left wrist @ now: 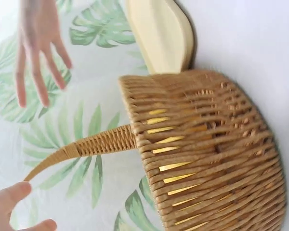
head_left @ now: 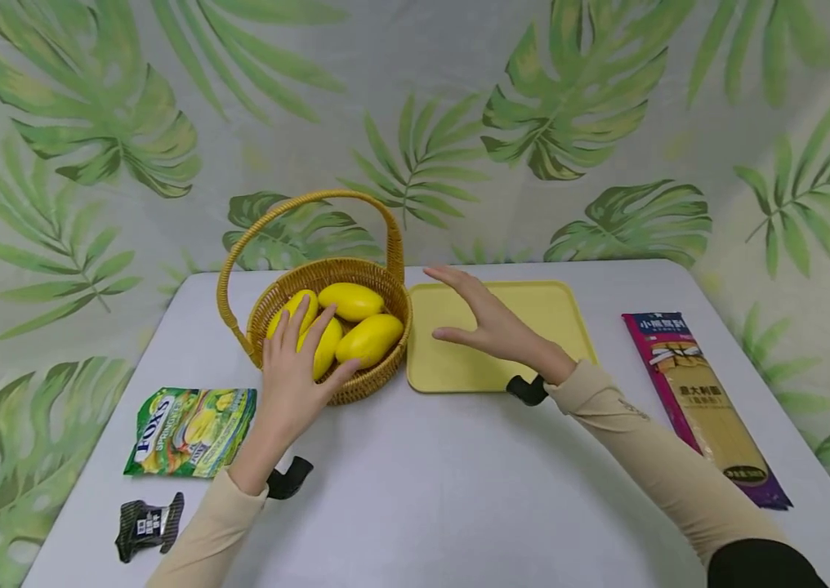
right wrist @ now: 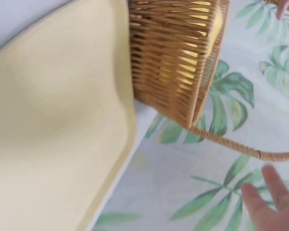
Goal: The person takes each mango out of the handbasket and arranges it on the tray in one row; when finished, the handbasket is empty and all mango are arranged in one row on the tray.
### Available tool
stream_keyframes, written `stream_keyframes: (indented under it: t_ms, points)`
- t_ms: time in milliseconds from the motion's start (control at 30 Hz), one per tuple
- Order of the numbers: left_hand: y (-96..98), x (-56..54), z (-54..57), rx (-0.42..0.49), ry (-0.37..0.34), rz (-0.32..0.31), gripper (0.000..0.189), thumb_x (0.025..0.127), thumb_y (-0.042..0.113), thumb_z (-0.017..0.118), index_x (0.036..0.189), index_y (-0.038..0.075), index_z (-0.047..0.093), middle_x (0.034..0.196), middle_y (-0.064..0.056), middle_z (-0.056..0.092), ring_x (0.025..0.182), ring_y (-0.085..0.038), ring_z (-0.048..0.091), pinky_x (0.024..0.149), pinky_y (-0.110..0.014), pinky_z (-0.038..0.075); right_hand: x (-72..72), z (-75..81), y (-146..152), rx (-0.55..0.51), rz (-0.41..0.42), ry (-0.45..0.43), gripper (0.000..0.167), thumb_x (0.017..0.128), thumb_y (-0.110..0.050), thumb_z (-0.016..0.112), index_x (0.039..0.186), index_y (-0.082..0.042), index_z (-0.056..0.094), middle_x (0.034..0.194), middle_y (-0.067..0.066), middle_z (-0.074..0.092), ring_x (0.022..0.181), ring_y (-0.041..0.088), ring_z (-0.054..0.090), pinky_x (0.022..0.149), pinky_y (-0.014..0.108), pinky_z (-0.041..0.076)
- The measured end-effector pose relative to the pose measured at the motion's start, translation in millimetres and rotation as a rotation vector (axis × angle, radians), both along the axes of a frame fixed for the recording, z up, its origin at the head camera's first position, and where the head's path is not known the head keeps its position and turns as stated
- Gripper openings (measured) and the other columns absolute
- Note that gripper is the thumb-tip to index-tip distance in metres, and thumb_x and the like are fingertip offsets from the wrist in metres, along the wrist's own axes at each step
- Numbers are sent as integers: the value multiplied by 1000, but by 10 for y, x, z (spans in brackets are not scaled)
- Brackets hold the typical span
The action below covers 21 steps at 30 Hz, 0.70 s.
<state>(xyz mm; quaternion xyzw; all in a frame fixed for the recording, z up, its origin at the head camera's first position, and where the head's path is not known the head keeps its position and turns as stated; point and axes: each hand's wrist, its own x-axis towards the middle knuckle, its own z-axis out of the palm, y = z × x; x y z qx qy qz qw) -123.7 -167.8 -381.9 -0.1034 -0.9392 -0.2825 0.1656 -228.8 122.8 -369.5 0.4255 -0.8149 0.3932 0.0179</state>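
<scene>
A wicker basket (head_left: 378, 377) with a tall arched handle (head_left: 305, 198) stands left of centre. Inside it lie several yellow oval fruits (head_left: 369, 340), which look like mangoes. My left hand (head_left: 290, 380) is held over the basket's near left side with fingers spread and nothing gripped; it hides part of the fruit in the head view. To the right, my right hand (head_left: 492, 322) hovers above the yellow tray (head_left: 430, 376), its thumb and fingers apart and holding nothing. In the left wrist view, yellow shows through the slits of the basket's weave (left wrist: 207, 159).
Left of the basket lies a green Fox's candy bag (head_left: 194, 433), with a small black wrapped packet (head_left: 149, 527) in front of it. A long pack of noodles (head_left: 705, 408) lies along the right side. Behind the white table (head_left: 415, 506) hangs a leaf-patterned cloth (head_left: 422, 122).
</scene>
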Motion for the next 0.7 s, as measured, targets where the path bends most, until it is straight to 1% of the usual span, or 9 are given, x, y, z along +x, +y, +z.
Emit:
stream_keyframes:
  t_ms: [100, 200, 233, 333, 400, 467, 567, 633, 700]
  points:
    - [-76, 92, -18, 183, 4, -24, 68, 91, 47, 62, 149, 25, 36, 157, -2, 17, 142, -32, 14, 104, -66, 19, -115, 0, -183, -22, 91, -115, 74, 90, -24, 68, 152, -24, 27, 154, -3, 25, 138, 21, 27, 109, 48, 25]
    - [-159, 185, -59, 370, 8, -16, 63, 91, 28, 66, 148, 24, 39, 155, -2, 24, 140, -28, 22, 103, -64, 25, -224, -3, -352, -1, 155, -213, 72, 91, -28, 68, 151, -27, 29, 153, -7, 26, 134, 22, 31, 108, 50, 28]
    - [-186, 218, -76, 429, 10, -11, 62, 91, 22, 66, 147, 23, 40, 154, -2, 26, 139, -27, 24, 103, -63, 26, -261, -9, -407, 6, 180, -238, 72, 90, -30, 68, 151, -27, 30, 153, -7, 26, 134, 21, 32, 107, 51, 28]
    - [-261, 303, -145, 587, 17, 13, 58, 91, 8, 64, 145, 13, 43, 150, -4, 32, 136, -27, 29, 103, -60, 30, -363, -31, -560, 31, 247, -291, 71, 90, -32, 68, 150, -24, 32, 152, -7, 29, 133, 20, 33, 107, 52, 29]
    - [-302, 355, -195, 688, -7, 42, 56, 92, 4, 62, 145, 11, 43, 149, -2, 34, 135, -26, 31, 104, -56, 32, -422, -45, -655, 43, 291, -327, 70, 90, -25, 69, 150, -19, 33, 152, -3, 31, 134, 24, 32, 107, 54, 28]
    - [-338, 396, -253, 743, -39, 100, 55, 93, 6, 62, 145, 11, 42, 148, 0, 35, 134, -25, 34, 104, -49, 35, -472, -52, -743, 61, 327, -376, 69, 90, -16, 68, 149, -16, 33, 152, 2, 31, 135, 27, 31, 108, 52, 27]
    - [-385, 442, -344, 781, -116, 192, 56, 95, 15, 62, 146, 15, 41, 148, 2, 34, 133, -24, 36, 103, -41, 38, -539, -60, -865, 97, 363, -436, 67, 90, -7, 66, 149, -11, 33, 151, 11, 31, 136, 32, 28, 109, 50, 25]
    - [-409, 455, -407, 787, -158, 236, 57, 95, 20, 62, 147, 16, 40, 150, 0, 32, 132, -25, 37, 102, -42, 39, -578, -64, -935, 138, 367, -467, 65, 90, -6, 65, 148, -11, 35, 150, 13, 32, 136, 32, 29, 108, 47, 28]
    - [-423, 457, -466, 799, -198, 247, 59, 95, 24, 62, 148, 18, 38, 152, -2, 28, 133, -28, 36, 102, -47, 38, -614, -72, -1003, 188, 372, -476, 63, 90, -7, 64, 147, -9, 36, 149, 12, 33, 135, 32, 30, 108, 44, 29]
